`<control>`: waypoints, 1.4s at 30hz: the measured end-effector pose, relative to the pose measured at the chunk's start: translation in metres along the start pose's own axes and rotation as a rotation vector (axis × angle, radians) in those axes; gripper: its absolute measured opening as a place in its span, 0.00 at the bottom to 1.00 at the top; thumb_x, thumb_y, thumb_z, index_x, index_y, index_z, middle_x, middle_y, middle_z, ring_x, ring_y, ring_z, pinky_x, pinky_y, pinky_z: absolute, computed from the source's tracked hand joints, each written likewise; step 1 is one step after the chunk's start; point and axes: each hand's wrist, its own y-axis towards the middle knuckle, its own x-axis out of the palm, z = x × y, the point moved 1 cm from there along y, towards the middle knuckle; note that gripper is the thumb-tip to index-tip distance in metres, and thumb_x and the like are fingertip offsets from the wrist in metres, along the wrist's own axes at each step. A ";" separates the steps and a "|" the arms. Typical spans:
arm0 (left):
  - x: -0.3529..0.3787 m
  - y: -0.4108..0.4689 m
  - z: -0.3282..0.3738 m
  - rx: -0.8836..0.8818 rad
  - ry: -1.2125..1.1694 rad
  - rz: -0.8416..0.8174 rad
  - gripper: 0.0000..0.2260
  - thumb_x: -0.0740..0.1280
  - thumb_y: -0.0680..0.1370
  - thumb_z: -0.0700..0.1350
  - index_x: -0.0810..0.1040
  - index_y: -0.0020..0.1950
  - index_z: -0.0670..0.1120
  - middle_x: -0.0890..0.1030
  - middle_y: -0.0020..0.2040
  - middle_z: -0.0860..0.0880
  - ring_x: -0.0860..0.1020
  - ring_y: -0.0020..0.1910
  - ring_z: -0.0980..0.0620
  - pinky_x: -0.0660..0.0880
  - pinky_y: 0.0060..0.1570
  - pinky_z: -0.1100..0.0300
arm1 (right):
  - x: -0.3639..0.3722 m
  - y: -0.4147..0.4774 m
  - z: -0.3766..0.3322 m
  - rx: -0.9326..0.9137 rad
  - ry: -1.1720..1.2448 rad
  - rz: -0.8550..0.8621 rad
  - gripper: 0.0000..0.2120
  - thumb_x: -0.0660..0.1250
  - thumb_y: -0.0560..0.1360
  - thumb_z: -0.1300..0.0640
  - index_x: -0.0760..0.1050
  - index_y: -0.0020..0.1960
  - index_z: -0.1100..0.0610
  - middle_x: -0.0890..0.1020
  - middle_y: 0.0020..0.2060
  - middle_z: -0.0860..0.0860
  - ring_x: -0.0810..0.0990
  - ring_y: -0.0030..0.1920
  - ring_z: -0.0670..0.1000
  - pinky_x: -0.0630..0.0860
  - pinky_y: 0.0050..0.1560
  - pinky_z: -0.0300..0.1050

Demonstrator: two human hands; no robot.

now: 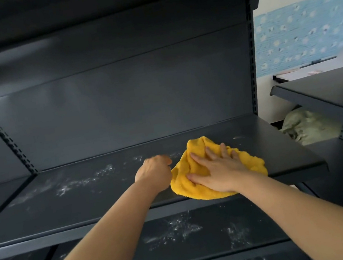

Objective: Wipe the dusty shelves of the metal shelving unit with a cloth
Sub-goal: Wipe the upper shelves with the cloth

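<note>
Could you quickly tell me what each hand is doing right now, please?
Left hand: closed in a fist, beside the cloth; any grip can't be told.
Right hand: open, flat on the fluffy yellow cloth.

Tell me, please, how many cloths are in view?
1: the yellow cloth lies on the dusty shelf under the flat right hand.

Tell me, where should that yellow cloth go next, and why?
Probably a sweep to the left. The right hand lies flat on the yellow cloth near the right end of the shelf, while white dust shows on the shelf to the left, beyond the left hand, whose curled fingers sit at the cloth's left edge.
</note>
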 end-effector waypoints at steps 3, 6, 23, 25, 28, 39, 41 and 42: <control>0.007 0.019 -0.010 0.012 0.054 -0.063 0.21 0.56 0.76 0.37 0.74 0.66 0.51 0.79 0.61 0.49 0.77 0.59 0.48 0.77 0.51 0.56 | 0.002 0.014 -0.022 -0.020 -0.027 -0.046 0.44 0.37 0.64 0.19 0.40 0.76 0.36 0.39 0.78 0.50 0.34 0.75 0.64 0.38 0.73 0.67; 0.010 0.037 -0.023 0.052 0.070 -0.068 0.15 0.55 0.78 0.38 0.74 0.60 0.48 0.76 0.64 0.47 0.73 0.62 0.46 0.73 0.59 0.53 | 0.004 0.032 -0.035 0.002 -0.078 -0.070 0.44 0.37 0.67 0.22 0.39 0.78 0.42 0.37 0.77 0.53 0.32 0.76 0.61 0.36 0.73 0.66; 0.030 0.063 -0.041 0.242 0.195 -0.130 0.27 0.46 0.83 0.57 0.52 0.79 0.47 0.66 0.74 0.43 0.62 0.74 0.41 0.55 0.74 0.47 | -0.005 0.109 -0.024 0.129 -0.122 -0.064 0.30 0.35 0.79 0.37 0.36 0.78 0.46 0.37 0.77 0.49 0.34 0.77 0.55 0.41 0.75 0.62; 0.031 0.060 -0.036 0.215 0.212 -0.166 0.29 0.46 0.82 0.60 0.48 0.80 0.48 0.61 0.76 0.41 0.58 0.76 0.40 0.54 0.75 0.47 | -0.006 0.107 -0.015 0.175 -0.112 -0.051 0.30 0.35 0.79 0.37 0.36 0.78 0.46 0.38 0.78 0.50 0.35 0.77 0.55 0.41 0.75 0.62; 0.027 0.057 -0.024 0.182 0.104 -0.121 0.29 0.48 0.82 0.59 0.48 0.80 0.48 0.58 0.78 0.41 0.56 0.77 0.39 0.55 0.74 0.46 | -0.007 0.096 -0.002 0.211 -0.107 -0.020 0.30 0.35 0.79 0.38 0.38 0.78 0.47 0.40 0.78 0.50 0.37 0.77 0.55 0.42 0.75 0.62; 0.038 0.054 0.104 0.161 -0.100 -0.209 0.35 0.46 0.76 0.71 0.48 0.79 0.57 0.48 0.80 0.44 0.45 0.78 0.42 0.42 0.72 0.35 | -0.031 0.002 0.075 0.113 0.050 0.173 0.24 0.47 0.83 0.50 0.55 0.78 0.53 0.54 0.78 0.51 0.48 0.78 0.51 0.49 0.76 0.54; 0.047 0.055 0.122 0.150 0.025 -0.240 0.38 0.44 0.73 0.75 0.45 0.79 0.60 0.44 0.80 0.42 0.42 0.78 0.39 0.39 0.69 0.30 | -0.028 -0.016 0.101 0.201 0.000 0.164 0.23 0.48 0.83 0.50 0.57 0.77 0.55 0.57 0.77 0.52 0.51 0.78 0.52 0.54 0.75 0.54; 0.050 0.057 0.129 0.161 0.075 -0.245 0.38 0.44 0.72 0.76 0.44 0.78 0.61 0.43 0.80 0.42 0.41 0.78 0.38 0.39 0.69 0.30 | -0.026 -0.023 0.112 0.234 -0.014 0.170 0.23 0.48 0.83 0.50 0.59 0.76 0.56 0.60 0.76 0.53 0.53 0.77 0.54 0.56 0.74 0.53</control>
